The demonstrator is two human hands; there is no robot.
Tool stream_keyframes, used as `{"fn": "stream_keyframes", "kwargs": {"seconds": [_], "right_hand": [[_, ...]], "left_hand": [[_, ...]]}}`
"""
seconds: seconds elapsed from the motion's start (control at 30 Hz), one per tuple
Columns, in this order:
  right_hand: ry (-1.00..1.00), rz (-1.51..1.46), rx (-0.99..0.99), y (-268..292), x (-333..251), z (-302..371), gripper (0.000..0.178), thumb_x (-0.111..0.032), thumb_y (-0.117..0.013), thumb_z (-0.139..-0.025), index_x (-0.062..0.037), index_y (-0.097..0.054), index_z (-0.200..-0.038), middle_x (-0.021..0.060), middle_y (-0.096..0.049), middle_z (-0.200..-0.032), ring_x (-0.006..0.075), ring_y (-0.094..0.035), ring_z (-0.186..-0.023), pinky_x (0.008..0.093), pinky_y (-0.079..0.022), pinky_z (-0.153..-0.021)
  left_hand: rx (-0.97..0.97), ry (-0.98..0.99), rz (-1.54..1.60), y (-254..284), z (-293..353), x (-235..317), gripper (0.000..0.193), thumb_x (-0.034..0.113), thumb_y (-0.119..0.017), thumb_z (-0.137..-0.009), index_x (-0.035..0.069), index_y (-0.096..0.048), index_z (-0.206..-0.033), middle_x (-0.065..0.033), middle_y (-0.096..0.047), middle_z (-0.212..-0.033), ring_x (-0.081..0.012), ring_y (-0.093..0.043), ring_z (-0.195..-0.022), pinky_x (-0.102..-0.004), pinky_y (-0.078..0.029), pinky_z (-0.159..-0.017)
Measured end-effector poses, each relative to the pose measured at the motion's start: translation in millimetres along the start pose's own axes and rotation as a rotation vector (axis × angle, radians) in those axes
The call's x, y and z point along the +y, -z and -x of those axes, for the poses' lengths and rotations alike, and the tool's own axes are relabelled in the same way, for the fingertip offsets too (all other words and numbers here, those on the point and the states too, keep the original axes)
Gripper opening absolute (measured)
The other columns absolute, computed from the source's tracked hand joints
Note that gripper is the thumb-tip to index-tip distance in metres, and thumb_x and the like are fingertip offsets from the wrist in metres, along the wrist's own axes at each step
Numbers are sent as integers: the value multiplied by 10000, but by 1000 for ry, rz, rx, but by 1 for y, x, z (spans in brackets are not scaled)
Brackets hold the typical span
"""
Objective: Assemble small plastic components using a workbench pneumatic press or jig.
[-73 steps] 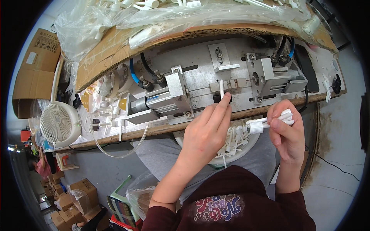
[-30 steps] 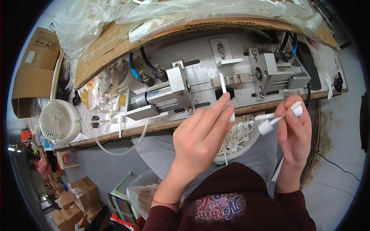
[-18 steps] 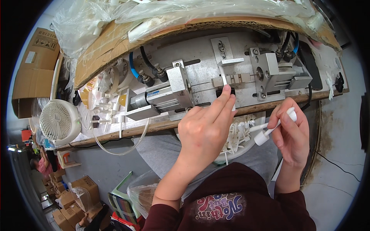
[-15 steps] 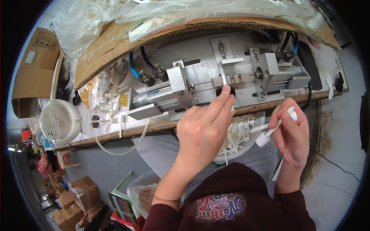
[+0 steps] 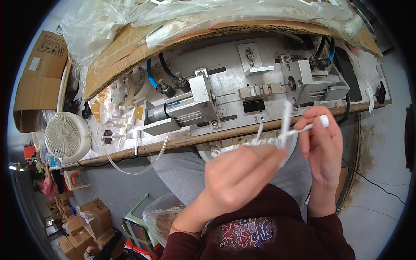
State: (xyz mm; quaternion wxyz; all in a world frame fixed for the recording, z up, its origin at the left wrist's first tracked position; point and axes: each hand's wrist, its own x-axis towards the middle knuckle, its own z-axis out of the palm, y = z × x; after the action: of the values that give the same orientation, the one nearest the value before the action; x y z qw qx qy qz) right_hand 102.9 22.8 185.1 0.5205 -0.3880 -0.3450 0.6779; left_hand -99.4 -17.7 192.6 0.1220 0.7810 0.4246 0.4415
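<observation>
My left hand [image 5: 242,175] is over my lap, fingers closed on a slim white plastic tube [image 5: 285,123], smeared by motion. Beside it my right hand [image 5: 324,149] pinches a white plastic stem with a ribbed cap [image 5: 324,121]; its thin end points left and meets or crosses the tube. Whether the two pieces are joined, I cannot tell. Below the bench edge a white bowl [image 5: 293,143] of small white plastic parts sits on my lap, partly hidden by my left hand. Beyond my hands is a metal clamping fixture with a notched block [image 5: 260,90].
Two pneumatic cylinders [image 5: 182,110] [image 5: 318,82] flank the block, with blue and black hoses. A cardboard sheet [image 5: 117,56] and plastic bags [image 5: 242,13] overhang the bench. At left are a white fan [image 5: 66,138], loose white fittings [image 5: 123,125] and a clear tube [image 5: 130,172].
My left hand has left the notched block and come back right, towards my right hand. The white piece at the block is gone from there. My right hand has shifted slightly.
</observation>
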Motion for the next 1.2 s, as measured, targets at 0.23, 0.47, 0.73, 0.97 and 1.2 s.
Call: {"fn": "stream_keyframes", "kwargs": {"seconds": [0.23, 0.47, 0.73, 0.97, 1.2], "right_hand": [[154, -185, -109, 6, -4, 3, 604, -353, -280, -1080, 153, -443, -1366, 341, -576, -1284, 359, -678, -1059, 399, -553, -935], [364, 193, -151, -5, -12, 12, 430, -118, -565, -972, 126, -476, -1314, 334, -567, -1279, 341, -697, -1049, 385, -583, -870], [825, 1052, -214, -13, -7, 10, 317, 15, -829, -691, 7, -736, -993, 176, -652, -1206, 262, -680, -951, 340, -581, -786], [1028, 1270, -270, -17, -6, -8, 317, -15, -776, -682, 9, -733, -995, 118, -701, -1132, 279, -666, -927, 354, -554, -761], [1023, 1475, -390, -23, 7, -29, 332, -91, -683, -709, 13, -693, -1025, 92, -706, -1144, 214, -618, -810, 314, -466, -658]], "left_hand": [[40, 101, -390, -21, -5, -25, 296, 64, -811, -735, 36, -753, -1024, -74, -733, -1141, -196, -677, -746, -293, -515, -642], [-57, 116, -468, -14, -19, -22, 282, 85, -807, -740, 67, -756, -1017, -20, -742, -1136, -169, -597, -593, -277, -474, -574], [-14, 138, -423, -16, -16, -26, 290, 88, -806, -738, 91, -759, -1024, 2, -743, -1134, -164, -563, -555, -273, -469, -544], [-33, 107, -334, -10, -4, -22, 294, 112, -815, -734, 89, -759, -1021, -1, -747, -1112, -164, -604, -598, -277, -475, -563], [-398, 198, 7, 4, 34, -8, 225, 159, -792, -777, 72, -752, -980, -30, -744, -1072, -193, -694, -734, -308, -534, -644]]}}
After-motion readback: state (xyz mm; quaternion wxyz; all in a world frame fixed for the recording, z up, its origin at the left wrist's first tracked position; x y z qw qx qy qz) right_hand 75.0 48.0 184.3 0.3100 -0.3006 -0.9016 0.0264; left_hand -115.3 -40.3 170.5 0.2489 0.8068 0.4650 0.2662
